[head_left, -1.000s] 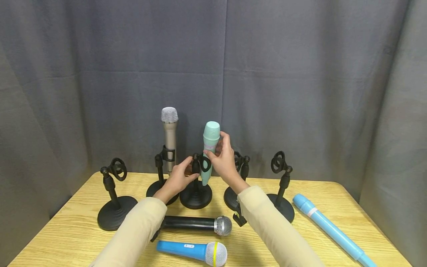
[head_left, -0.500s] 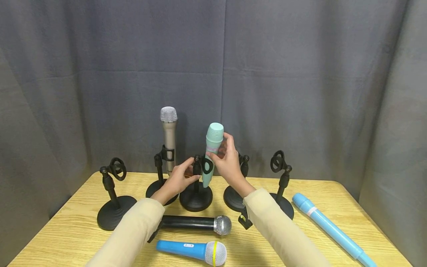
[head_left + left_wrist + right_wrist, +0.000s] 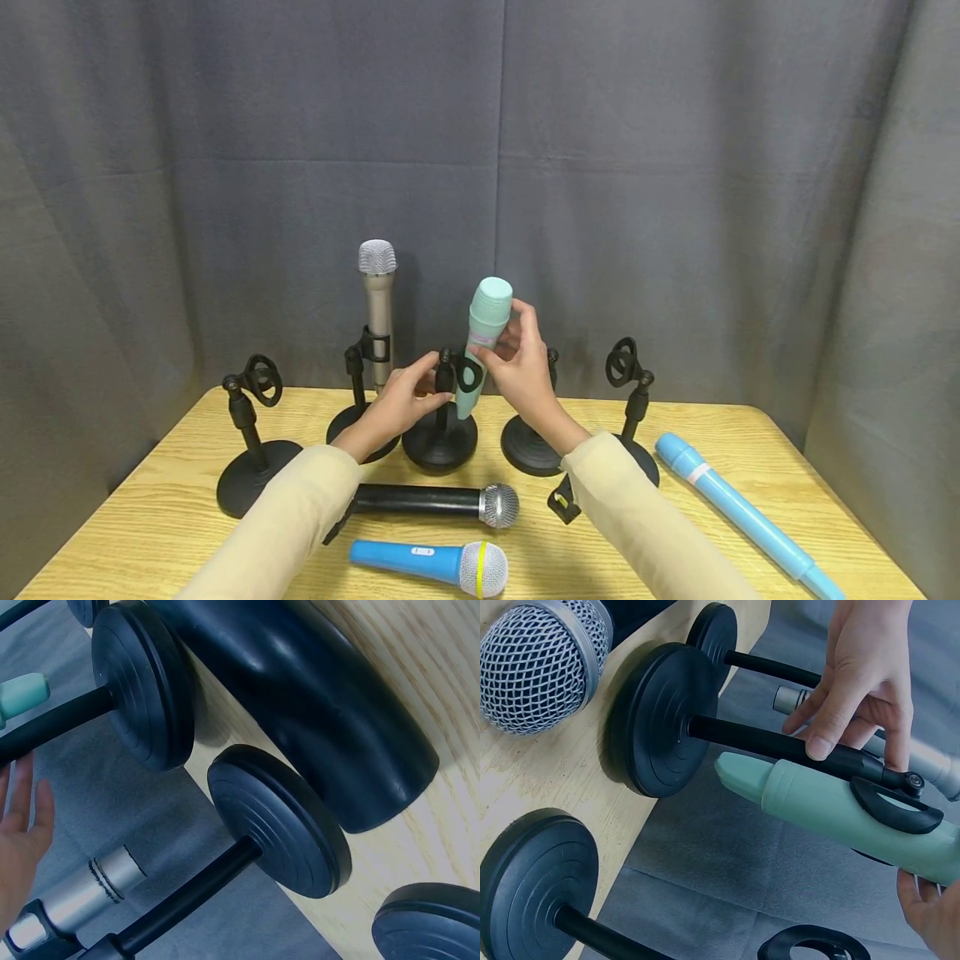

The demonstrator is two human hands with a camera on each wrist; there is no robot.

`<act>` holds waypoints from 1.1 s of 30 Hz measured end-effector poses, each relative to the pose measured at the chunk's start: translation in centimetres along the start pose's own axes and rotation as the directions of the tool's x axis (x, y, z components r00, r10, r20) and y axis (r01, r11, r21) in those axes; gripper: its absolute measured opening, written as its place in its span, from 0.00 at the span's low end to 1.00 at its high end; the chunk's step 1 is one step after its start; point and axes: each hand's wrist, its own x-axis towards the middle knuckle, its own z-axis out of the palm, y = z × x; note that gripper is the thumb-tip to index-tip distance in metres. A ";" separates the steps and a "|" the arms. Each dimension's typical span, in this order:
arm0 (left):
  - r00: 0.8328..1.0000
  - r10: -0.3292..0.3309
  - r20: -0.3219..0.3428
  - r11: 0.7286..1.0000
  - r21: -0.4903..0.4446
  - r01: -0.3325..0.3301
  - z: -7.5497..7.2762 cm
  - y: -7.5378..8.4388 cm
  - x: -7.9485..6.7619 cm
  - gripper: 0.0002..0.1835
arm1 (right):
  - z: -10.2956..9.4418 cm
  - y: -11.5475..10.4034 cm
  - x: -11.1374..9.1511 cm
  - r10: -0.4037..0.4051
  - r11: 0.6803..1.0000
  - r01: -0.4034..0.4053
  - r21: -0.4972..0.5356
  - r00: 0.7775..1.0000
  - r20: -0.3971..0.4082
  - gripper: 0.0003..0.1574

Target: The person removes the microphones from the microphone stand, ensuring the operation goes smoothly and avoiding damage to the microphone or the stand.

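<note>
My right hand (image 3: 525, 371) holds a mint-green microphone (image 3: 491, 307) near its head, tilted to the right. In the right wrist view the microphone's body passes through the black clip (image 3: 896, 810) of the middle stand, its tapered tail jutting out below. With thumb and fingers, my left hand (image 3: 397, 408) pinches that stand's post (image 3: 742, 737) just under the clip joint. The round stand base (image 3: 440, 448) rests on the table. The left wrist view has only part of my left hand (image 3: 21, 840) at its edge.
A silver microphone (image 3: 380, 304) stands upright in the stand to the left. Other black stands (image 3: 258, 475) flank the row. In front lie a black microphone (image 3: 420, 500) and a blue one (image 3: 408, 558); a long light-blue microphone (image 3: 738, 508) lies at the right.
The mint-green microphone has shifted to the right and leans further over, with my right hand moving along. The clip has turned slightly right with it. My left hand stays on the post.
</note>
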 end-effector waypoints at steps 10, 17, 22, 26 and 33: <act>0.999 0.047 0.008 0.999 -0.024 -0.047 -0.5 0.2 -0.1 0.17 | -0.3 -0.2 -0.5 -0.029 0.999 0.029 0.025 1.000 0.003 0.39; 0.997 0.072 0.014 0.997 -0.001 -0.072 -0.7 -0.1 -0.3 0.13 | -0.5 -2.0 -1.0 -0.010 0.999 0.011 0.049 1.000 -0.017 0.36; 0.996 0.090 0.012 0.995 0.031 -0.090 -0.8 -0.3 -0.6 0.14 | -0.6 -1.3 -0.6 -0.015 0.997 0.017 0.076 0.999 -0.037 0.37; 0.993 0.117 0.005 0.993 0.034 -0.117 -0.9 -0.3 -0.6 0.14 | -0.6 -0.2 -0.2 -0.026 0.997 0.029 0.077 0.999 -0.033 0.38; 0.992 0.124 0.007 0.992 0.033 -0.124 -0.6 -0.2 -0.5 0.18 | -1.0 0.2 -0.1 -0.061 0.994 0.065 0.091 0.997 -0.041 0.37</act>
